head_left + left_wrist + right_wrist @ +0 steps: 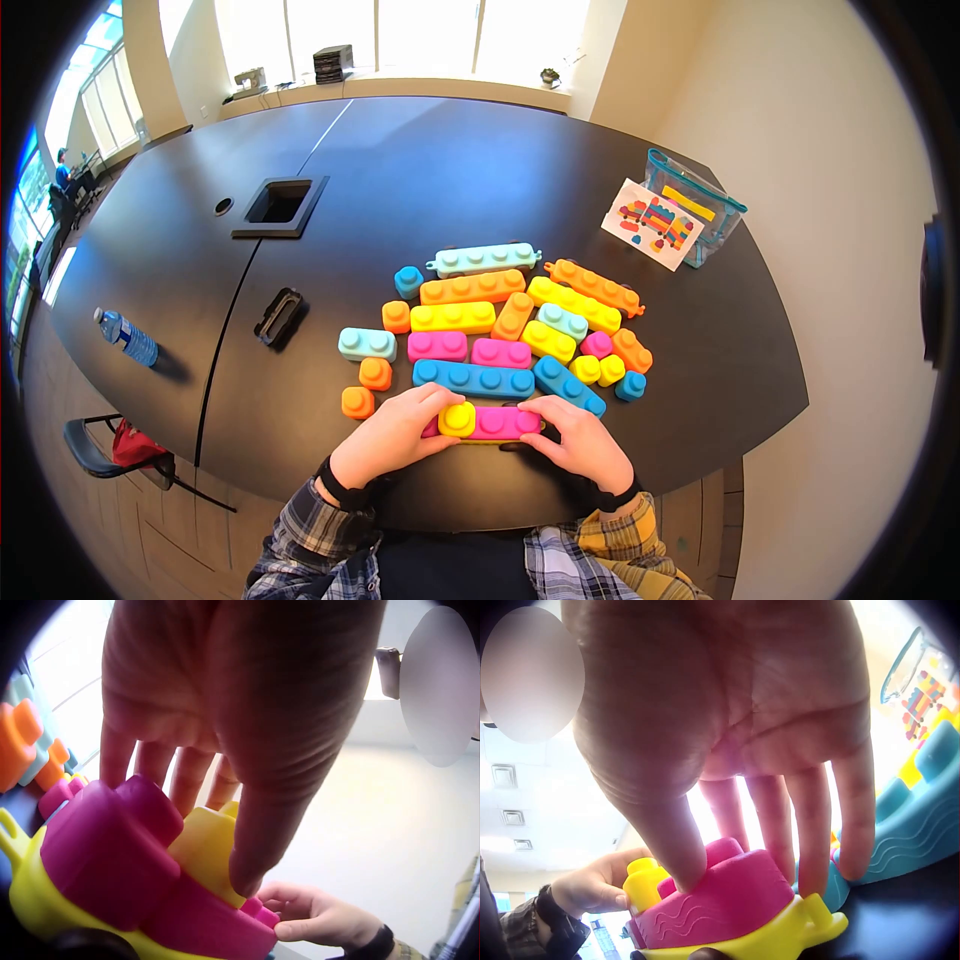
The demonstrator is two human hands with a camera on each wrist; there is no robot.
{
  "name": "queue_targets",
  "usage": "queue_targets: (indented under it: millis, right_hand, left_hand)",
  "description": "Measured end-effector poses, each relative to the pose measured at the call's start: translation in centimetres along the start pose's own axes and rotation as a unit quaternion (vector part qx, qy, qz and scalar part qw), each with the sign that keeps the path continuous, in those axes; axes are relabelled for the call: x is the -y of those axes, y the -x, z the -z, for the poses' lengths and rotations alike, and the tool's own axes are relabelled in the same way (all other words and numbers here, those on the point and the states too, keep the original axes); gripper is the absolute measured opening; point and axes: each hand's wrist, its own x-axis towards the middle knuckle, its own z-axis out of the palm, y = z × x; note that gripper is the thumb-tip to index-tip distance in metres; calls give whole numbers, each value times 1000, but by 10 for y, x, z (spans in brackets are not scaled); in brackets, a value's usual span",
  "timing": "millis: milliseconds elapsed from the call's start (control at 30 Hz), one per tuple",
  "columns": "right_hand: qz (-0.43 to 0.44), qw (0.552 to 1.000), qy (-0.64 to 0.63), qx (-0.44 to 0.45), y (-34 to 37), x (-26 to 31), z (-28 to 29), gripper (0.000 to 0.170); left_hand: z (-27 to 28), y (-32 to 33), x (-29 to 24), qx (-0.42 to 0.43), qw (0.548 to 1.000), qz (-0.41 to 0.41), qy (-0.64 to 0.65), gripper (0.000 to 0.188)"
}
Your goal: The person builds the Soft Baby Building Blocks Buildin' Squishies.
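Near the table's front edge lies a yellow wheeled base [757,946], carrying a pink block [105,855] at the left end and a longer pink block [727,907] with wavy lines on its side. A small yellow block [457,420] sits on the pink layer, between thumb and fingers of my left hand [395,432]. My right hand [582,440] grips the right end of the long pink block, thumb on its near side and fingers behind. Just beyond lies a long blue block [473,379].
Several loose blocks spread past the hands, including a pale blue wheeled base [485,260] and an orange wheeled base [595,288]. A picture card [653,225] leans on a clear pouch [715,235] at the right. Leftward are a water bottle [128,338] and a black table fitting [280,318].
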Motion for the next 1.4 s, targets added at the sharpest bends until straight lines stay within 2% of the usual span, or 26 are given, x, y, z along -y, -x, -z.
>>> queue_targets:
  millis: [133, 300, 800, 1033, 1133, 1200, 1267, 1300, 1333, 1400]
  right_hand:
    - [12, 1000, 26, 5, -3, 3, 3, 39]
    - [14, 1000, 21, 1, -5, 5, 1, 38]
    - [10, 1000, 12, -2, -3, 2, -3, 40]
    - [13, 1000, 14, 0, -4, 2, -5, 40]
    - [11, 1000, 15, 1, -4, 2, -5, 40]
    - [10, 1000, 15, 3, -5, 3, -4, 40]
    - [9, 1000, 14, 4, -5, 4, -3, 40]
    - [6, 1000, 13, 3, -4, 4, -3, 40]
    - [7, 1000, 12, 3, -4, 5, -3, 40]
    - [1, 1000, 12, 5, -3, 5, -2, 40]
  left_hand:
    - [4, 0, -6, -24, 999, -21, -35, 54]
    - [-7, 4, 3, -33, 998, -2, -46, 52]
    - [-7, 4, 3, -26, 999, 24, -12, 48]
    - [-7, 6, 5, -35, 999, 12, 2, 43]
    - [-6, 8, 3, -30, 999, 22, -2, 46]
    - [-3, 10, 0, -35, 999, 16, -20, 57]
    - [7, 13, 10, -47, 999, 13, 4, 63]
    - [14, 15, 13, -79, 997, 18, 7, 58]
    - [27, 13, 17, -92, 994, 66, 9, 51]
    - [39, 18, 61, -179, 980, 49, -67, 46]
